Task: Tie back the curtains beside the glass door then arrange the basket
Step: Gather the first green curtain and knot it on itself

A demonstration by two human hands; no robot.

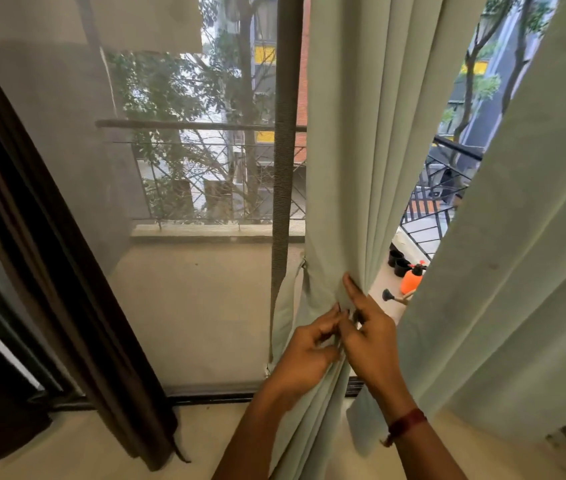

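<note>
Head cam: both hands meet at the waist of the pale green curtain (340,168), bunched just right of the door post (283,133). L hand (309,344) pinches the folds, fingers curled. R hand (371,337) pinches beside it, index laid up a pleat. Tie strap (287,306) hangs slack at left. Risk: ease either pinch & the pleats fan out, tie slips down. Basket not in view.

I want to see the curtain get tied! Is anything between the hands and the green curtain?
Nothing visible is. The left hand and the right hand both touch the gathered green curtain, their fingers pinching its folds.
</note>
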